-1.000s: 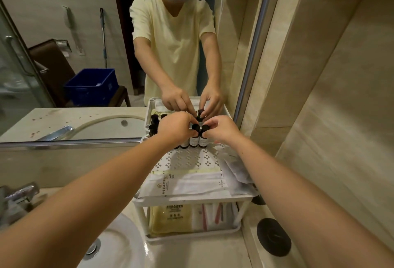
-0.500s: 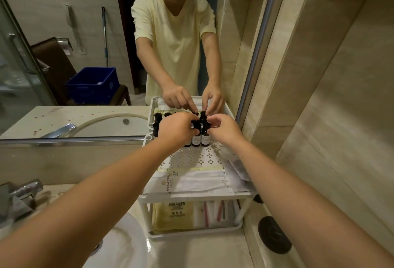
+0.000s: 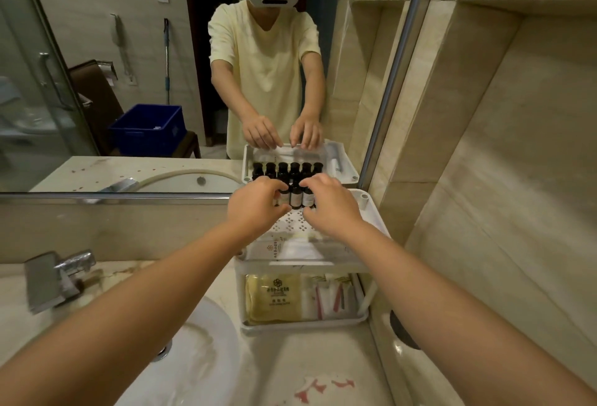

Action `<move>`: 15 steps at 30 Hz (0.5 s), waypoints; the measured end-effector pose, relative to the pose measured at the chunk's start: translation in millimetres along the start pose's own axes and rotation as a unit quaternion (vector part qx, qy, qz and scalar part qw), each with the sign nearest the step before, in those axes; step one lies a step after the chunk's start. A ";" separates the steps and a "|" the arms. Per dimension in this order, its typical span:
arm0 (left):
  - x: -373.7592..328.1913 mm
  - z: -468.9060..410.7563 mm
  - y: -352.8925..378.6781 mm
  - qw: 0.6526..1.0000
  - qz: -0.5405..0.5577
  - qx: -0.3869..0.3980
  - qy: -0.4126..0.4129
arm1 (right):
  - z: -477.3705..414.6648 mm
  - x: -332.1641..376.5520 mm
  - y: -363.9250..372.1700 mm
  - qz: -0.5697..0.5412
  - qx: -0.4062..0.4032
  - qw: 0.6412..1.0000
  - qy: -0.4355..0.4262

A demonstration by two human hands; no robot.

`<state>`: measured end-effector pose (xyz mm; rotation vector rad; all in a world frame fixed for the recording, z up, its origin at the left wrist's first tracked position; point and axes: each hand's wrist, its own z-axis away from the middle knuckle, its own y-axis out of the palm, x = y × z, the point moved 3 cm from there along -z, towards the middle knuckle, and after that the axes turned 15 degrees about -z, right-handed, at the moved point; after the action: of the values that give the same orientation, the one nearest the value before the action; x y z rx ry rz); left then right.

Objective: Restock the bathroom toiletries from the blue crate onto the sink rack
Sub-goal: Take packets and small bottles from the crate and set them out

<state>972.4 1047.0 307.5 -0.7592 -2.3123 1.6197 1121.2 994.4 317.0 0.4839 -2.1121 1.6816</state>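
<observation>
From the head camera, both forearms reach from the bottom corners of the frame up to the centre, where a white two-shelf rack stands on the counter against the mirror.

The left hand and the right hand meet at the back of the top shelf, on either side of a tight group of small dark bottles with pale labels. These stand upright, touching one another, just in front of the glass.

The left fingers are curled, with the thumb pinching the leftmost visible bottle. The right fingers curl over the cap of the rightmost one and seem to grasp it, though the hand hides most of that bottle.

Flat white packets lie at the front of the top shelf. On the lower shelf a yellow packet lies beside thin white sachets.

A white basin fills the lower left, with a metal tap at the left edge.

The blue crate shows only as a reflection in the left-centre of the frame, on a dark chair behind the person.
</observation>
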 end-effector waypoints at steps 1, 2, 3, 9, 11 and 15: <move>5.7 8.5 -3.1 1.000 0.000 0.001 -0.004 | 4.2 6.8 3.2 0.007 0.005 1.000 0.001; 12.3 17.4 -6.9 1.000 -0.003 0.003 -0.009 | 8.2 14.1 6.8 0.012 0.007 1.000 0.001; 19.4 26.8 -11.1 1.000 -0.007 0.004 -0.015 | 12.7 22.2 10.6 0.016 0.009 1.000 0.000; 73.2 92.2 -38.4 0.997 -0.005 0.035 -0.064 | 43.4 82.7 39.6 0.020 0.023 0.999 -0.027; 92.3 117.2 -49.1 0.996 -0.003 0.044 -0.078 | 53.3 107.3 51.2 0.021 0.029 0.999 -0.039; 130.8 167.9 -71.8 0.992 -0.033 0.057 -0.110 | 73.6 155.8 82.9 0.042 0.069 0.995 -0.055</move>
<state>765.1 961.2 296.8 -0.4966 -2.3352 1.8696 938.9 937.0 311.8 0.5489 -2.1288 1.8977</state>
